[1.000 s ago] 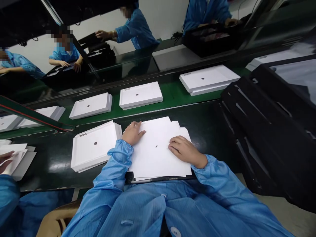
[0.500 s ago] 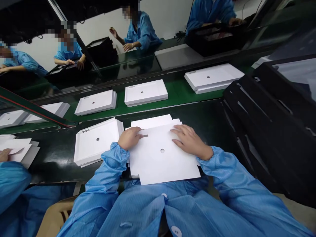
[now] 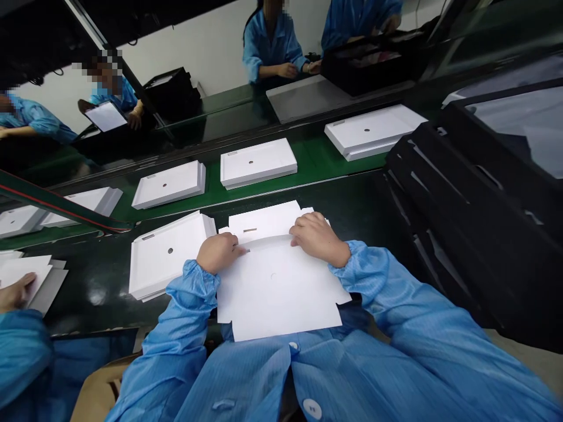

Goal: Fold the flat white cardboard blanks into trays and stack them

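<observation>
A flat white cardboard blank (image 3: 281,293) with a small centre hole lies in front of me, drawn toward my body over the edge of the dark table (image 3: 101,281). My left hand (image 3: 216,252) grips its far left edge with curled fingers. My right hand (image 3: 315,237) pinches its far right edge, fingers bent over it. Under the blank's far end lies a stack of more white blanks (image 3: 264,221). A folded white tray (image 3: 169,255) with a hole sits just left of my left hand.
Several white trays (image 3: 257,162) ride the green conveyor belt (image 3: 316,158) beyond the table. Black trays (image 3: 475,199) are stacked at my right. A co-worker's hand (image 3: 15,293) rests on white sheets at far left. Other people in blue coats work across the belt.
Both hands have pulled the top blank off the stack toward my body. They shifted from lying flat on the sheet to gripping its far edge.
</observation>
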Demonstrator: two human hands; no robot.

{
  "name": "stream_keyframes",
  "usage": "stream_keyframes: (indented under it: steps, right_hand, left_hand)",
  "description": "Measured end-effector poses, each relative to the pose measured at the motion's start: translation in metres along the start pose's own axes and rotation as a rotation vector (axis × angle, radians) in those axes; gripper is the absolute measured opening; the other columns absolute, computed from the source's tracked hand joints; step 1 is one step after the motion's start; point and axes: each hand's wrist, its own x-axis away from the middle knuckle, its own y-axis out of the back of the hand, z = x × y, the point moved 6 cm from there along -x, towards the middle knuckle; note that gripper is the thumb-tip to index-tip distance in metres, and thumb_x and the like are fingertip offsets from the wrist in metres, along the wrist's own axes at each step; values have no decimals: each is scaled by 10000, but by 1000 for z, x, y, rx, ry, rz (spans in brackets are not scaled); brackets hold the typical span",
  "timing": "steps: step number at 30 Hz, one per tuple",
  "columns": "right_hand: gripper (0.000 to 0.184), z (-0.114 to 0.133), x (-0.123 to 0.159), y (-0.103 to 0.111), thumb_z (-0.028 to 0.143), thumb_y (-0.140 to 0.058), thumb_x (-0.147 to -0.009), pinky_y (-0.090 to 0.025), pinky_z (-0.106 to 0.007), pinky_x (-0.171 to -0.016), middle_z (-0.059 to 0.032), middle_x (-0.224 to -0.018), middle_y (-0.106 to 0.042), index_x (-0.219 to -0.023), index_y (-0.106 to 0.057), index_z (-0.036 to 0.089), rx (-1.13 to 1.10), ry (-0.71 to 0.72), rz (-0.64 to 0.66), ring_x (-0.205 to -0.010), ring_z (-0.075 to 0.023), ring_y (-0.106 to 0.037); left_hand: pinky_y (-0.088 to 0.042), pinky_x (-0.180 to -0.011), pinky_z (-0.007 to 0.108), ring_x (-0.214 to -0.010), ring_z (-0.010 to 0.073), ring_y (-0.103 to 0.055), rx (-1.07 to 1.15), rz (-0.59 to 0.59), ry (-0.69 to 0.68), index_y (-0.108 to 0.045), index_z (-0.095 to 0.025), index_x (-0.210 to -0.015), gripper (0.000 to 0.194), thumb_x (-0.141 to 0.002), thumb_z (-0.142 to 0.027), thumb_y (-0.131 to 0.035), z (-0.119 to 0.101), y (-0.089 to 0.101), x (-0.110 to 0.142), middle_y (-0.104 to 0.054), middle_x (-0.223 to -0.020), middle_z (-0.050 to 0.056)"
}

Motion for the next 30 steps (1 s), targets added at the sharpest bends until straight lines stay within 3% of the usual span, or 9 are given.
stream_keyframes:
  steps: [3, 8, 19, 24, 30]
  right_hand:
    - [111, 3, -3, 2, 250, -720, -890, -298, -380, -851, -70, -845, -680, -791, -726, 199, 16, 46, -53, -949, -244, -540]
    - [140, 9, -4, 6, 215, -644, -941, -304, -380, -862, -64, -840, -689, -830, -728, 198, 57, 107, -104, -935, -230, -535]
    - [263, 25, 44, 0, 69, -488, -957, -341, -369, -819, -72, -868, -695, -871, -701, 196, 70, 140, -79, -873, -222, -544]
    - [236, 18, 41, 0, 103, -507, -960, -347, -377, -822, -67, -883, -713, -982, -724, 193, 13, 87, -72, -882, -227, -571]
    - [265, 13, 21, 13, 58, -515, -925, -317, -385, -788, -72, -825, -687, -797, -698, 200, 119, 71, -164, -854, -232, -528]
  left_hand:
    - [-489, -807, 377, -925, 270, -698, -35, 31, -57, -735, -205, -969, 333, -932, -507, -597, -14, 0, 2, -724, -1024, 99]
    - [-486, -908, 398, -1064, 278, -685, -22, -47, -139, -656, -230, -1254, 360, -937, -401, -636, -40, -2, -1, -720, -1186, 99]
    - [-493, -847, 409, -1028, 257, -681, 41, -98, -215, -700, -209, -1149, 234, -984, -273, -548, -61, -30, 18, -736, -1117, 76]
    - [-488, -839, 407, -1015, 258, -688, 60, -98, -206, -708, -212, -1123, 215, -973, -279, -569, -56, -24, 12, -743, -1098, 83]
    - [-457, -830, 407, -1010, 258, -672, 5, -204, -184, -727, -218, -1011, 251, -1000, -240, -478, -55, -8, -6, -740, -1056, 93]
